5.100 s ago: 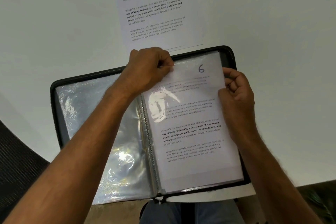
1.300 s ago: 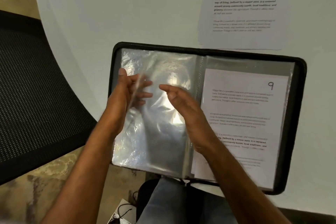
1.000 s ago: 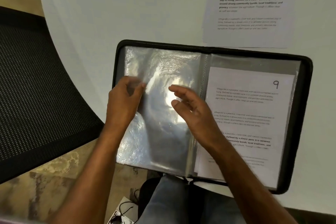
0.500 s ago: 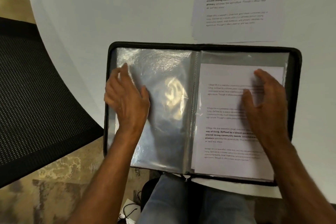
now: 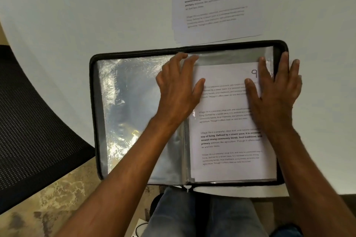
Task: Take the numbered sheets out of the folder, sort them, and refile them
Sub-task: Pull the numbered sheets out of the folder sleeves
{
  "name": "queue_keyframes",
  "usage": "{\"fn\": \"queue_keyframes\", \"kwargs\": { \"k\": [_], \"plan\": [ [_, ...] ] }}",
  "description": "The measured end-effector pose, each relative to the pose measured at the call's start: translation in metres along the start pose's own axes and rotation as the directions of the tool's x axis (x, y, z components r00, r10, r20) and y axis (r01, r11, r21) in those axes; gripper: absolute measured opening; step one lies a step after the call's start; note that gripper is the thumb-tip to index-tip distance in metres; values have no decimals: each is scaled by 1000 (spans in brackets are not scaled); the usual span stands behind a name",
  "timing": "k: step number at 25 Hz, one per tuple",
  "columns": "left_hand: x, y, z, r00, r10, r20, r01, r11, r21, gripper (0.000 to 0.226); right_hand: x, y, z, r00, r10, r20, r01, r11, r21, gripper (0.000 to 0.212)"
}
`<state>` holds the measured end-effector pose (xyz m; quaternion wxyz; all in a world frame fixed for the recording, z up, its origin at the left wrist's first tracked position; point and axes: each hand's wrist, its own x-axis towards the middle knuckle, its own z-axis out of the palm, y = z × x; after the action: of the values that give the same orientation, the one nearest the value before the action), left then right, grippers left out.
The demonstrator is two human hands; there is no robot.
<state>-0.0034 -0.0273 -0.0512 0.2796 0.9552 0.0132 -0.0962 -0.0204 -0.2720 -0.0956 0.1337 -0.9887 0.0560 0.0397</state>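
A black zip folder lies open on the white table, its near edge over my lap. Its left side shows empty clear sleeves. The right-hand sleeve holds a printed sheet numbered 9. My left hand lies flat with straight fingers over the spine and the sheet's top left corner. My right hand lies flat on the sheet's top right part, fingertips reaching the sleeve's upper right edge, beside the 9.
A stack of loose printed sheets lies on the white table just beyond the folder. A black mesh chair stands at the left. Patterned floor and my jeans-clad legs show below the table edge.
My left hand has moved from the empty left sleeves across to the spine and the sheet's top left. My right hand slid up toward the sleeve's top right corner, uncovering the 9.
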Motion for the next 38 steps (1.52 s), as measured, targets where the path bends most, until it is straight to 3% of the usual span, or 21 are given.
{"fn": "queue_keyframes", "kwargs": {
  "k": [5,8,15,21,26,30,38],
  "plan": [
    [31,10,6,997,80,-9,-80,997,-20,48,0,-3,-1,994,-61,-87,69,993,97,39],
    [42,12,8,990,139,-9,-139,990,14,29,-5,-7,-7,989,-78,-128,98,982,161,36],
    [56,24,-3,978,197,69,-194,980,-42,31,-17,-16,-23,989,-24,-147,94,868,488,43],
    [72,24,-12,966,173,191,-171,985,-25,37,-11,-19,-35,984,174,-36,-91,666,741,66],
    [83,28,-11,939,141,315,-142,990,-20,40,-8,-20,-36,960,279,27,-182,545,818,63],
    [88,37,-8,922,189,338,-195,981,-17,21,-9,-24,-37,946,320,50,-208,484,850,61],
    [87,51,0,891,233,389,-266,964,31,15,-10,-19,-31,942,331,54,-217,478,851,57]
  ]
}}
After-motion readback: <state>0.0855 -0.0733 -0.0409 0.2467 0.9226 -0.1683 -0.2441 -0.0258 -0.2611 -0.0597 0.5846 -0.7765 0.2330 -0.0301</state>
